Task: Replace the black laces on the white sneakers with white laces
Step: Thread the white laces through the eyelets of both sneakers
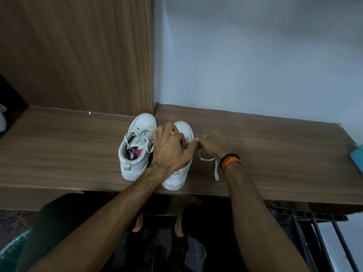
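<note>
Two white sneakers stand side by side on a wooden shelf (pixel 275 154), toes pointing away from me. The left sneaker (pixel 137 146) is laced with a pale lace and has a pink lining. My left hand (pixel 172 150) lies over the right sneaker (pixel 180 173), fingers curled around its top, thumb stretched to the right. My right hand (pixel 212 144) pinches a white lace (pixel 216 167) beside that shoe; the lace's free end trails over the shelf toward me. The right sneaker's eyelets are hidden under my hand. No black lace is in view.
A wood panel (pixel 78 55) rises behind the left sneaker, and a pale wall (pixel 255 55) behind the right. A light blue object (pixel 357 156) sits at the shelf's right edge. Below the shelf edge are my feet and a dark metal rack (pixel 314 232).
</note>
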